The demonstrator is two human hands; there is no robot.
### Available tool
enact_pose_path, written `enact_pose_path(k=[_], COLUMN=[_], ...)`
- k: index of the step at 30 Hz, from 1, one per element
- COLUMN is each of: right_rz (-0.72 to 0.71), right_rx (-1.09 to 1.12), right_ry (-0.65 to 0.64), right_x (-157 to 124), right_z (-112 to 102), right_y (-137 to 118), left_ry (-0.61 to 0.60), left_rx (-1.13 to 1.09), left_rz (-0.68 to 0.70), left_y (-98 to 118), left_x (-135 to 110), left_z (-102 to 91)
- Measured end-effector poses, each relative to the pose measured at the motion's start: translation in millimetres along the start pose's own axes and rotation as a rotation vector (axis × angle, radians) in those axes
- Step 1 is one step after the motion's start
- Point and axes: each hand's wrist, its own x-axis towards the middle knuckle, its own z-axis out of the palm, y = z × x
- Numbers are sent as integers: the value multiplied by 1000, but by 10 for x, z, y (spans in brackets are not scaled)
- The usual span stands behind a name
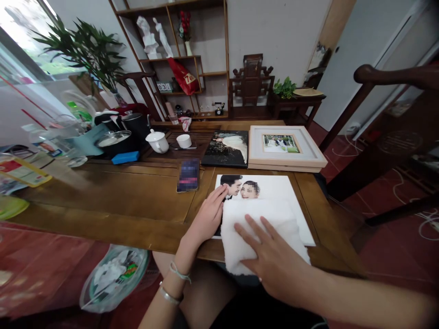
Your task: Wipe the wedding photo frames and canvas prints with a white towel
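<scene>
The left hand (pixel 210 214) is resting flat along the left side of a photo board (pixel 274 187), its fingers stretched out and close together, the tips touching the printed couple. The right hand (pixel 269 253) is lying palm down with its fingers spread on a white cloth (pixel 286 219). The two hands are resting apart from each other, both flat rather than clamping. The cloth is covering the lower middle of the board and hanging past the near edge of the wooden surface (pixel 147 192), while the board is lying face up on that surface, right in front of the person. A cord (pixel 180 273) and a metal bangle (pixel 169 294) are circling the left wrist

Just beyond the board, a dark picture (pixel 226 148) and a framed photo (pixel 287 146) in pale wood are lying side by side, and a phone (pixel 188 176) is lying to the left. Farther left, a white teapot (pixel 157 140) and a small white cup (pixel 184 140) are standing near a blue block (pixel 125 157). Below the near edge, a bin (pixel 115 278) is holding crumpled waste. In the background, a shelf (pixel 213 74) is carrying white statues (pixel 147 39) and a red bag (pixel 183 77), a wooden chair (pixel 253 87) is standing to its right, and a leafy plant (pixel 89 52) is spreading beside the window (pixel 41 41)
</scene>
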Motion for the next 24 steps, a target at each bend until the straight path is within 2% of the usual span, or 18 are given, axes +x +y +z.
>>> enact_pose_path(k=[2, 4, 7, 10, 13, 16, 20, 22, 24], right_rz=[25, 84, 186, 276, 302, 246, 87, 33, 17], right_rx=[32, 26, -13, -55, -74, -37, 74, 100, 105], right_ry=[-23, -15, 51, 106, 92, 18, -57, -66, -49], right_x=[44, 146, 328, 451, 451, 310, 38, -44, -54], right_z=[-77, -165, -255, -274, -240, -173, -86, -74, -89], right_y=[169, 446, 878, 1097, 986, 621, 145, 71, 145], left_ry=[4, 16, 26, 22, 20, 15, 0, -6, -5], left_rx=[0, -3, -8, -9, -10, -9, -6, -5, -5], left_rz=[7, 12, 23, 27, 18, -5, -25, -27, -24], left_y=[-9, -22, -30, -18, -2, 7, 14, 17, 17], left_x=[-1, -3, -3, -1, 0, -1, -2, -2, -1], left_z=[6, 13, 19, 14, 11, 9, 1, -3, -5])
